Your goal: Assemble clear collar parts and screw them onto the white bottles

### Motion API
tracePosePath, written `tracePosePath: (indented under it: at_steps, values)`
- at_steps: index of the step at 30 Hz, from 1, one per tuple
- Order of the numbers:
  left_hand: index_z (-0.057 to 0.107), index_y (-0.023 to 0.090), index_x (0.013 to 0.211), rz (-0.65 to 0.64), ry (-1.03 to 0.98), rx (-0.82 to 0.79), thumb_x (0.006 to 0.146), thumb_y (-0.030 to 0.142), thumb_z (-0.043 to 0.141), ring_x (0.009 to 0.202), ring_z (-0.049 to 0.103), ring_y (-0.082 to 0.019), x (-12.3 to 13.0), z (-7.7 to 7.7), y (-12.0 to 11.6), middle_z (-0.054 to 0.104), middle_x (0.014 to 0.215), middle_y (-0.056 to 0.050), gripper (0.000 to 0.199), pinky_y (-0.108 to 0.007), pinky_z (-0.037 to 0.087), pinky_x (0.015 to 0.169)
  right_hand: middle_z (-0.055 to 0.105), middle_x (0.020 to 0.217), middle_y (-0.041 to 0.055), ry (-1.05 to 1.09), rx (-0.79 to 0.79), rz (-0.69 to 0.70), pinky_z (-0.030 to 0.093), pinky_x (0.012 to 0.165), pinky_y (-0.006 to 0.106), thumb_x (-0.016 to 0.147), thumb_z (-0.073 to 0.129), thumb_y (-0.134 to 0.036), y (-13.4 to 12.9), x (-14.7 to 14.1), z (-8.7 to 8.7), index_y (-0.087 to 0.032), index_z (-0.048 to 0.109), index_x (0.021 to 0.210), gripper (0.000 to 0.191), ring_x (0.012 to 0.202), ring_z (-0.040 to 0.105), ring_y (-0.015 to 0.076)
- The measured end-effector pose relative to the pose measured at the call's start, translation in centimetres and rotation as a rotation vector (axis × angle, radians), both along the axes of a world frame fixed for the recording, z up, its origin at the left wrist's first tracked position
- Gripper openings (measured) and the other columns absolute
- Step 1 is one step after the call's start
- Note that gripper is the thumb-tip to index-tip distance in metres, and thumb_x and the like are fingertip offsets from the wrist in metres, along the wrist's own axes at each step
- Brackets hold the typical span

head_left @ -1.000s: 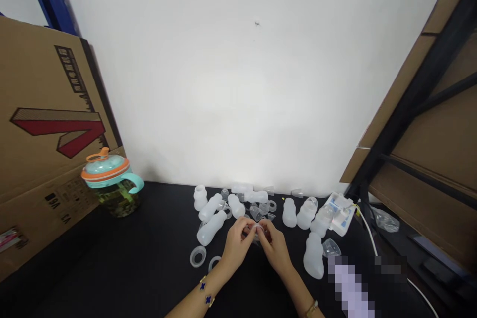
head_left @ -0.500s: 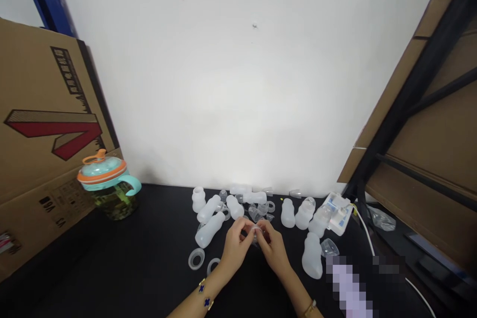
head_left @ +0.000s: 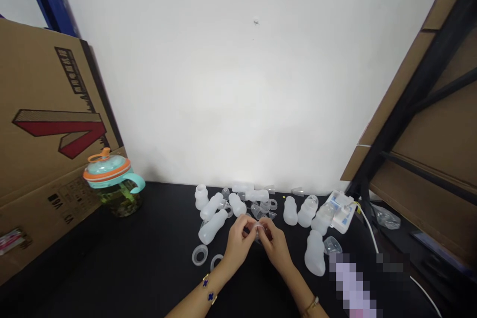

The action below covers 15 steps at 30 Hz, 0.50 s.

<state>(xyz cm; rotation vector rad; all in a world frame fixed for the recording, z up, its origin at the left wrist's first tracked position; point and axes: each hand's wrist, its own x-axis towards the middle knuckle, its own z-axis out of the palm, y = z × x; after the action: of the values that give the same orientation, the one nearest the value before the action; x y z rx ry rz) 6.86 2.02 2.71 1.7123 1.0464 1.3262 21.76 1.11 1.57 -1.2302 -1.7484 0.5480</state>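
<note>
My left hand (head_left: 240,239) and my right hand (head_left: 274,239) meet over the black table, fingers pinched on a small clear plastic piece (head_left: 258,228) that they mostly cover. Behind them lie several frosted white bottles, some on their sides, one of them (head_left: 212,227) just left of my left hand. Clear caps and rings (head_left: 265,205) are scattered beyond my fingertips. Two translucent rings rest left of my left forearm, one of them (head_left: 200,255) fully visible. To the right of my right hand are more bottles, the nearest (head_left: 315,253) beside a clear cup (head_left: 333,245).
A teal and orange lidded jug (head_left: 114,184) stands at the left by a cardboard box (head_left: 40,159). A white box with a cable (head_left: 342,212) sits at the right, near a black metal frame (head_left: 395,109). A white wall (head_left: 238,84) rises behind the table (head_left: 112,268).
The whole view has shifted slightly, so the objects appear a little farther right and higher. Both hands keep their hold on the small piece, with only slight finger movement.
</note>
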Motion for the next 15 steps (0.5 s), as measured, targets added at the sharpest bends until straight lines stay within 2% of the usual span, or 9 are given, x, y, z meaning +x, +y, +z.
tracePosePath:
  at_steps: [8,15]
  values:
    - [0.064,0.019,0.083,-0.002,0.001,0.003,0.091,0.030,0.057,0.076,0.059,-0.017,-0.03,0.06,-0.01,0.059,0.083,-0.003,0.015,-0.021,0.042,0.058,0.057,0.068,-0.0023,-0.013,0.014,-0.012,0.038,0.053,0.022,0.100,0.045,-0.041,-0.04,-0.07,-0.03,-0.021,0.062,0.096,0.026,0.056,0.052,0.0133]
    - [0.066,0.018,0.086,-0.025,-0.090,-0.071,0.091,0.042,0.058,0.074,0.059,-0.017,-0.01,-0.45,0.23,0.060,0.085,-0.004,0.025,-0.022,0.049,0.057,0.062,0.070,-0.0012,0.030,0.000,-0.018,0.039,0.053,0.022,0.100,0.047,-0.045,-0.32,-0.16,0.64,-0.021,0.065,0.101,0.030,0.057,0.055,0.0140]
